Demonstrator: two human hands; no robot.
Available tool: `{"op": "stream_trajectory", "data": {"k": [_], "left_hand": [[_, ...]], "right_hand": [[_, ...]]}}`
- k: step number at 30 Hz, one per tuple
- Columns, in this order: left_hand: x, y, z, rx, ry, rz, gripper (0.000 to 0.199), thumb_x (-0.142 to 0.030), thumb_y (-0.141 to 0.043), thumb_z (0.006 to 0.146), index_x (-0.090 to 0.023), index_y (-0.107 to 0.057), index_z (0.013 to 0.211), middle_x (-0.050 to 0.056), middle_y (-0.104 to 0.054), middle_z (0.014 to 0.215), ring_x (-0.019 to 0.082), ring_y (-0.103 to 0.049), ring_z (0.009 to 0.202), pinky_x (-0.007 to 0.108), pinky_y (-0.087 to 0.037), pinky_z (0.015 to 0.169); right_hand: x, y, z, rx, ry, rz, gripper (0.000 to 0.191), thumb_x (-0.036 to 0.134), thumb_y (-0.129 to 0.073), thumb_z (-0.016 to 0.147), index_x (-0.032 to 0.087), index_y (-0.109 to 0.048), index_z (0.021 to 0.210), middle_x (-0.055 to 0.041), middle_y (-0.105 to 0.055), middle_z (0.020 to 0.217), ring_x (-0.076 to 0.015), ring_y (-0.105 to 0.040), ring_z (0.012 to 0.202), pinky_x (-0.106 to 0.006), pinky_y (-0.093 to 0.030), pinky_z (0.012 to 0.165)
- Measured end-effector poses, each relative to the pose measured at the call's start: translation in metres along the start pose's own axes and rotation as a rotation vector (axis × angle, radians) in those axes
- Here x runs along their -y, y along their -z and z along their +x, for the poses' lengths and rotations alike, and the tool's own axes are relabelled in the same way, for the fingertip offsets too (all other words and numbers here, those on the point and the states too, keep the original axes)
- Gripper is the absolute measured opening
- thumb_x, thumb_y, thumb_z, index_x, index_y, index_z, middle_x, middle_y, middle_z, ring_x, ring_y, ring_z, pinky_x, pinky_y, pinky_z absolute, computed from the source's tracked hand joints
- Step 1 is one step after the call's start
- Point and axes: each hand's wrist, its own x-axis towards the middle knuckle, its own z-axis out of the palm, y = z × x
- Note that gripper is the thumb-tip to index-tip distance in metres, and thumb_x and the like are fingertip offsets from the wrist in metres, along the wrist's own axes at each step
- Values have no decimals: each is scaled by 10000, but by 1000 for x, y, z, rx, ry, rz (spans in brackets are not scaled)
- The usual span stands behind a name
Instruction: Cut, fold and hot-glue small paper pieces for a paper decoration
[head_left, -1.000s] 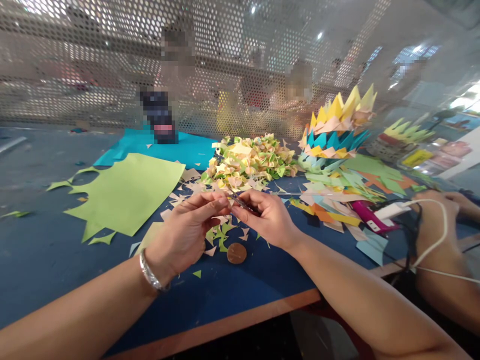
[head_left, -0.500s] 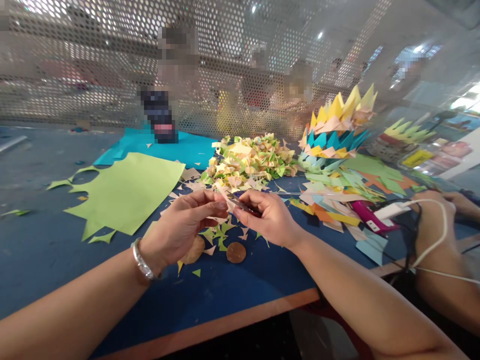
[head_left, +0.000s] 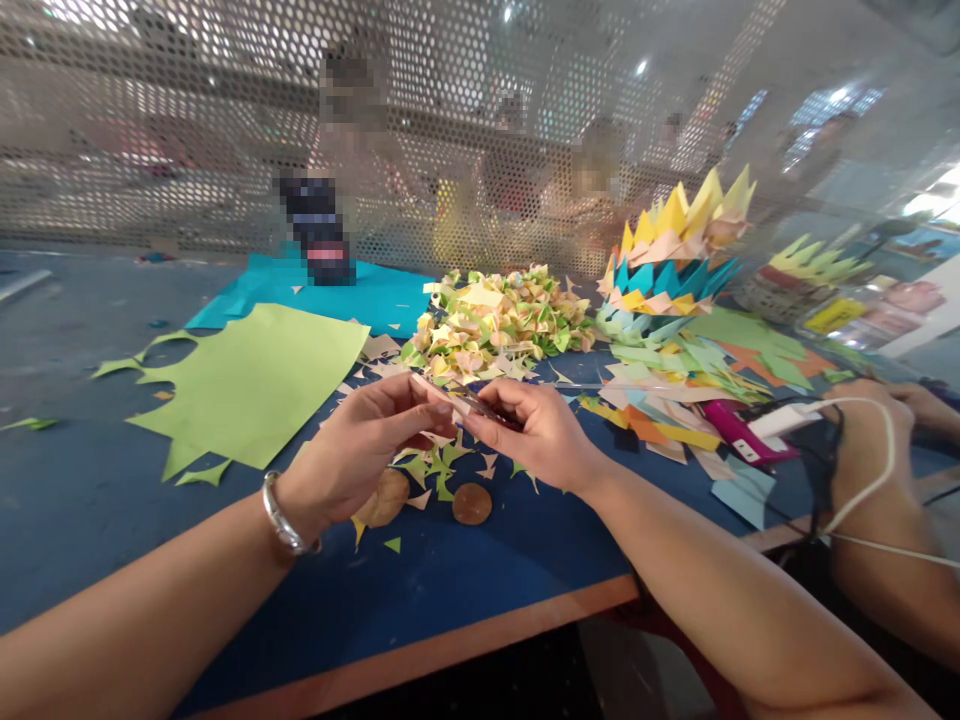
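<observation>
My left hand (head_left: 364, 440), with a silver bangle at the wrist, pinches a small strip of pale pink paper (head_left: 429, 386) between thumb and fingers. Facing it, my right hand (head_left: 536, 432) is closed around a slim dark metal tool (head_left: 480, 403), whose exact kind the fingers hide. The tool's tip meets the right end of the paper. Beneath the hands lie green and pink paper scraps (head_left: 444, 470), a round brown disc (head_left: 472, 503) and a paler round piece (head_left: 388, 497). Behind them rises a heap of small folded or cut paper pieces (head_left: 502, 318).
A large green paper sheet (head_left: 255, 390) with a scalloped edge lies left, before blue sheets (head_left: 232, 293). Stacked spiky paper rings (head_left: 675, 260) stand right, near paper strips (head_left: 660, 385), a magenta device (head_left: 746, 435) and white cable (head_left: 889, 440). Another person's hand (head_left: 874, 430) is at far right.
The pink paper has turned from steep to flatter, its upper end swinging left. My left fingers have shifted slightly; my right hand stays nearly in place with the tool.
</observation>
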Motion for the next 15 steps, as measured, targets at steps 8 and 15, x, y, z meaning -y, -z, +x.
{"op": "stream_trajectory", "data": {"k": [8, 15], "left_hand": [[-2, 3, 2, -58, 93, -298, 82, -229, -778, 784, -207, -703, 758, -3, -696, 833, 155, -694, 852, 226, -512, 708], [2, 1, 1, -21, 70, -331, 104, -254, -799, 787, -206, -706, 782, 1, -713, 860, 149, -696, 850, 227, -542, 744]], "right_hand": [[4, 4, 1, -74, 35, -28, 382, 532, -589, 943, 204, -533, 754, 45, -371, 637, -99, -352, 576, -263, -277, 507], [5, 2, 1, -59, 34, -167, 432, 527, -584, 949, 202, -472, 687, 60, -326, 601, -82, -322, 530, -269, -241, 488]]}}
